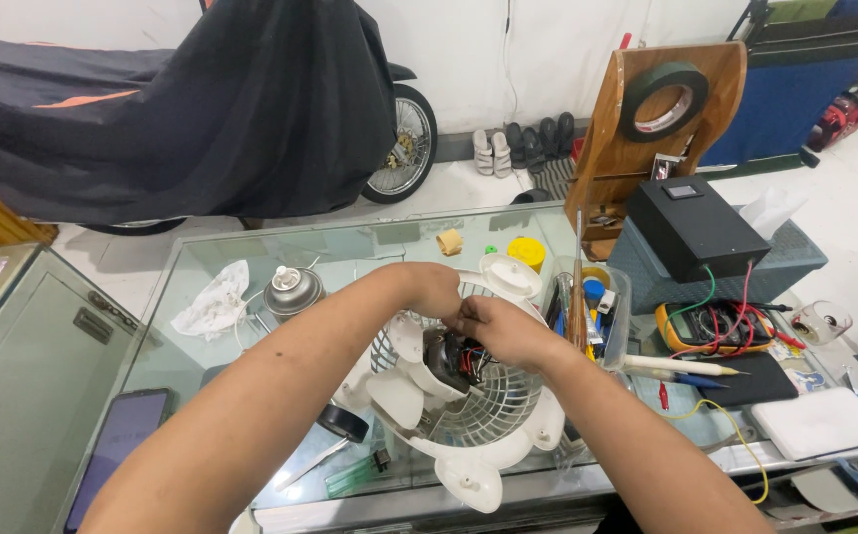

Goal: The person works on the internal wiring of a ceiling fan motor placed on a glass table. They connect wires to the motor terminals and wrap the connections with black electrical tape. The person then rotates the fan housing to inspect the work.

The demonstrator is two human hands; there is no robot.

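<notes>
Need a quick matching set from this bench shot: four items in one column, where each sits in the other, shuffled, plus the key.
Things:
1. white fan housing
2. roll of dark tape
3. multimeter
4. crumpled white cloth

Places:
A. hung on the wooden stand, top right
B. on the glass top, far left of the hands
C. under both hands, mid-table
D. right of the hands, in front of the black box

Pairs: 1-C, 2-A, 3-D, 4-B. The left hand and right hand meet at the fan's dark motor.
</notes>
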